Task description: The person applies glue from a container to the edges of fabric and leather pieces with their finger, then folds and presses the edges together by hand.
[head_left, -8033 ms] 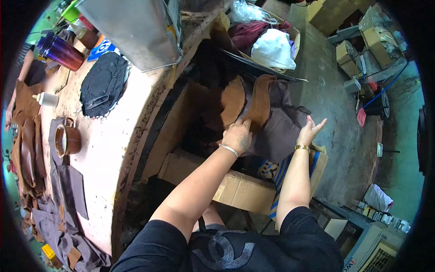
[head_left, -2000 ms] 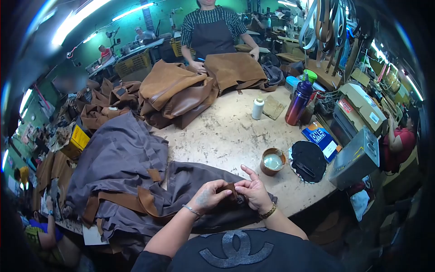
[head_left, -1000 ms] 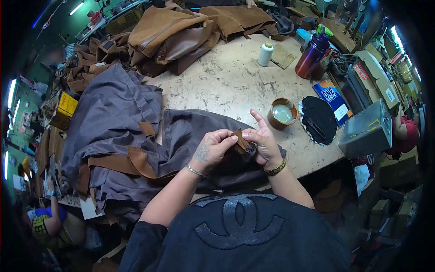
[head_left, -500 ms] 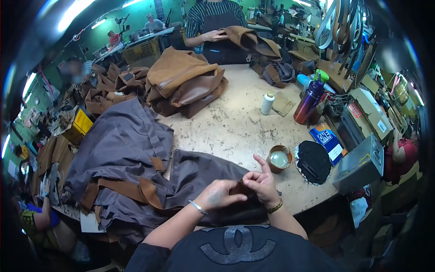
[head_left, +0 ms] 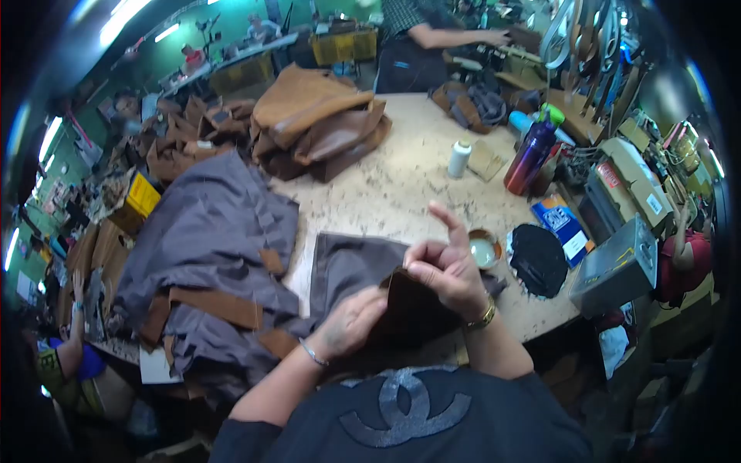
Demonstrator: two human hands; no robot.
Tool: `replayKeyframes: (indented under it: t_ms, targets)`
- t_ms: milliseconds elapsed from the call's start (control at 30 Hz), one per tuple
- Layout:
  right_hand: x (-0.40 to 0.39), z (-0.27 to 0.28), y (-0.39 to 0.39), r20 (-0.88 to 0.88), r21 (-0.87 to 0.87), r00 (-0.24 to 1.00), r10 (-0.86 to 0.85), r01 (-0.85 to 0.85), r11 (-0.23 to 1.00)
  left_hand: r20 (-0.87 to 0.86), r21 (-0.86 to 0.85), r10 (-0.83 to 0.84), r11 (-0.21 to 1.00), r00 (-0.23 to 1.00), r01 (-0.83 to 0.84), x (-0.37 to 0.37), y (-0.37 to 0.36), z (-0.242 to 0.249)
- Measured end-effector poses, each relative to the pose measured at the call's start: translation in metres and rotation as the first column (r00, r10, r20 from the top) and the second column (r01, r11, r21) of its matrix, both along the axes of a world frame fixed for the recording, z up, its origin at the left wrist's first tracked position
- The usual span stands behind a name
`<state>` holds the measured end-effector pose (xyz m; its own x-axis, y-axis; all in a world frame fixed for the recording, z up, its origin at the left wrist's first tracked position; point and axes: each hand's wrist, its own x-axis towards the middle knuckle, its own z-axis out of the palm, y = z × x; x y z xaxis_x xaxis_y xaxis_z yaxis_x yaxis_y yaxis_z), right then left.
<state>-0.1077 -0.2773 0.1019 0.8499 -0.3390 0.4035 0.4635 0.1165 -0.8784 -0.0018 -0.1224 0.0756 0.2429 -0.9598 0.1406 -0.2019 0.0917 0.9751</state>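
A dark brown leather piece [head_left: 413, 302] with grey cloth attached is raised over the table's near edge. My left hand [head_left: 351, 320] is closed on its left side, fingers along the edge. With thumb and bent fingers, my right hand [head_left: 449, 270] pinches the top edge, while one finger points upward. Grey lining cloth [head_left: 343, 266] spreads flat just beyond my hands. Behind my right hand, partly covered by it, stands a small brown bowl [head_left: 485, 249] with whitish liquid inside. A larger heap of grey cloth [head_left: 216, 224] with brown leather strips lies to the left.
Brown leather pieces [head_left: 312, 116] are stacked at the far left of the table [head_left: 370, 201]. To the right are a white bottle [head_left: 458, 160], a purple flask [head_left: 530, 160], a black round cloth [head_left: 538, 261] and a metal box [head_left: 617, 266]. Another person [head_left: 409, 54] stands across the table.
My hands have lifted the leather piece and spread its edge, moving slightly apart. The grey cloth shifted with it. The person opposite has turned right and no longer holds the brown leather.
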Motion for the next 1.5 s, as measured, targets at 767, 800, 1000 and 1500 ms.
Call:
replayKeyframes:
  t_ms: [767, 800, 1000, 1500]
  targets:
    - [-0.109, -0.008, 0.088, -0.149, -0.108, 0.988, 0.031, -0.048, 0.993, 0.068, 0.133, -0.123, 0.985, 0.990, 0.113, -0.079, 0.020, -0.041]
    - [-0.117, -0.013, 0.092, -0.151, -0.076, 0.989, 0.010, -0.022, 0.997, -0.009, 0.221, -0.116, 0.968, 0.993, 0.115, -0.083, 0.022, -0.028]
    - [-0.144, -0.026, 0.123, -0.103, -0.138, 0.993, -0.056, 0.042, 0.989, 0.061, 0.278, -0.198, 0.945, 0.978, 0.173, -0.098, 0.044, -0.030]
    - [-0.142, -0.020, 0.186, -0.512, -0.386, 0.768, -0.385, 0.195, 0.902, 0.668, 0.004, -0.188, 0.968, 0.720, 0.250, -0.109, 0.106, -0.051]
